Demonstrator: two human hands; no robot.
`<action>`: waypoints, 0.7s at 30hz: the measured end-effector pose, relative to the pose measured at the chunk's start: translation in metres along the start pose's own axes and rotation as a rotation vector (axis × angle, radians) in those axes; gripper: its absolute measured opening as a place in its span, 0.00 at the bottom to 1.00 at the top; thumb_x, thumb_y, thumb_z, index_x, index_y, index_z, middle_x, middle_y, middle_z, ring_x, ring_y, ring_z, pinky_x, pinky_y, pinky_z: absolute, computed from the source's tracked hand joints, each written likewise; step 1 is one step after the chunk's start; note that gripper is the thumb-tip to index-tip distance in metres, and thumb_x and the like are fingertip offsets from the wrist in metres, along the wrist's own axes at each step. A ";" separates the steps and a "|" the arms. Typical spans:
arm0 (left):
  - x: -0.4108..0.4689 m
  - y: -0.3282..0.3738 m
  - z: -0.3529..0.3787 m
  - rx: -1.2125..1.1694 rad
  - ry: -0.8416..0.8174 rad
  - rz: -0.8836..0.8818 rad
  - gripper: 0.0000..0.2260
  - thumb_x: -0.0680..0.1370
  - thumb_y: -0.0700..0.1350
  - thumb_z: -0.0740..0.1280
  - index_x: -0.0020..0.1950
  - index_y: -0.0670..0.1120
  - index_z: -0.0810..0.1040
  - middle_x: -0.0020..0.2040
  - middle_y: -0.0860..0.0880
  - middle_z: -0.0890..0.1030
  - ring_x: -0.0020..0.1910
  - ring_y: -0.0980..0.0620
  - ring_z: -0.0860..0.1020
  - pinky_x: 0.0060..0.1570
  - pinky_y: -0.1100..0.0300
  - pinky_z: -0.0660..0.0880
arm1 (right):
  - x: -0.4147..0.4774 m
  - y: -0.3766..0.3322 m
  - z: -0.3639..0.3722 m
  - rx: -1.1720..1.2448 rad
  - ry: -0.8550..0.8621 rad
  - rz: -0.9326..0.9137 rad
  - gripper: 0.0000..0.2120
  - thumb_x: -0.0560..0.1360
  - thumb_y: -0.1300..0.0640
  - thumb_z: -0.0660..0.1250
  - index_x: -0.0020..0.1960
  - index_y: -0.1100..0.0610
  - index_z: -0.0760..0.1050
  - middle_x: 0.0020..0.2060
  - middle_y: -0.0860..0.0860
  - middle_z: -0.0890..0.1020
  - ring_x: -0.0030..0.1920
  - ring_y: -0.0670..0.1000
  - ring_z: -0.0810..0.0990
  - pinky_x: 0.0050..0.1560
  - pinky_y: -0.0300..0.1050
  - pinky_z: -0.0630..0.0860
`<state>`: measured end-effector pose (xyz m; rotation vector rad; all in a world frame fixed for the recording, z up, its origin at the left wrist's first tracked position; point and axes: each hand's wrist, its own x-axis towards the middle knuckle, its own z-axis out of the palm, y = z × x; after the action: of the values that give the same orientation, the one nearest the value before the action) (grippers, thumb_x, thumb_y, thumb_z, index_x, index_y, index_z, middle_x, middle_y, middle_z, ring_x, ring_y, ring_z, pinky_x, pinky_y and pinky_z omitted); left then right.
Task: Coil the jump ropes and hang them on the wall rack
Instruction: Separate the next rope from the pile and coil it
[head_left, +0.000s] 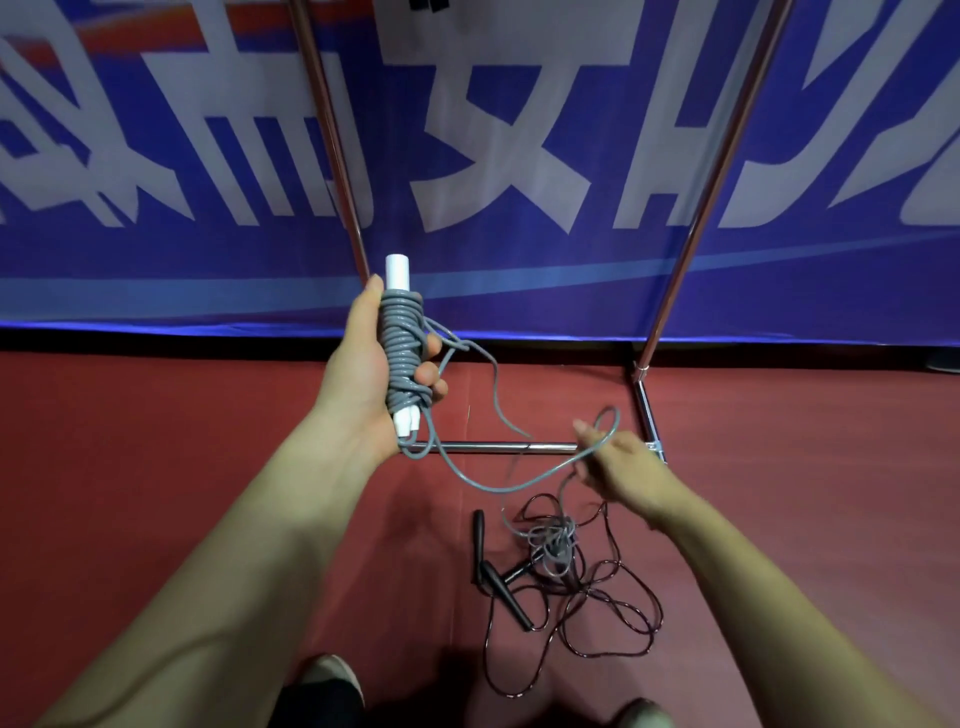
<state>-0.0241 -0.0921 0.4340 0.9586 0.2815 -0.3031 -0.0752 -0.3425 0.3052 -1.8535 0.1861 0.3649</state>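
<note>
My left hand (363, 379) grips the white handles (398, 271) of a grey jump rope (402, 348), held upright, with many grey turns wound tightly round them. From the bundle a loose grey strand (467, 480) sags down and across to my right hand (618, 465), which pinches it in a small loop; that hand is blurred. The rest of the grey rope trails down to a small tangle (553, 540) on the floor. A black jump rope (618, 613) with black handles (506, 587) lies uncoiled on the floor below my right hand.
A chrome rack frame stands ahead, with two uprights (332, 156) (711, 182) and a floor bar (498, 446). Behind it hangs a blue and white banner (156, 260). The floor (156, 441) is red. My shoes (332, 675) show at the bottom edge.
</note>
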 end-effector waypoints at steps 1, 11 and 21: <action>0.000 -0.003 0.001 -0.019 -0.005 0.002 0.18 0.81 0.63 0.60 0.48 0.50 0.75 0.34 0.46 0.74 0.21 0.54 0.67 0.29 0.61 0.70 | -0.001 -0.015 -0.002 0.117 0.003 -0.052 0.27 0.82 0.41 0.60 0.28 0.54 0.68 0.24 0.53 0.64 0.26 0.50 0.60 0.27 0.41 0.56; 0.007 -0.047 0.020 -0.272 -0.182 -0.135 0.19 0.81 0.63 0.58 0.50 0.49 0.76 0.32 0.47 0.73 0.19 0.54 0.66 0.46 0.53 0.82 | -0.024 -0.083 -0.014 0.568 -0.238 -0.371 0.06 0.75 0.62 0.68 0.49 0.57 0.82 0.40 0.57 0.83 0.40 0.54 0.81 0.38 0.42 0.75; 0.036 -0.032 -0.010 -0.231 0.000 0.006 0.19 0.80 0.65 0.58 0.45 0.51 0.76 0.32 0.49 0.73 0.20 0.55 0.66 0.33 0.61 0.77 | -0.033 -0.101 -0.045 0.499 0.313 -0.632 0.04 0.66 0.57 0.77 0.39 0.50 0.83 0.38 0.50 0.86 0.53 0.54 0.85 0.56 0.52 0.79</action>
<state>-0.0032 -0.1058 0.3915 0.7315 0.3064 -0.2594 -0.0678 -0.3555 0.4191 -1.3692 -0.0972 -0.3846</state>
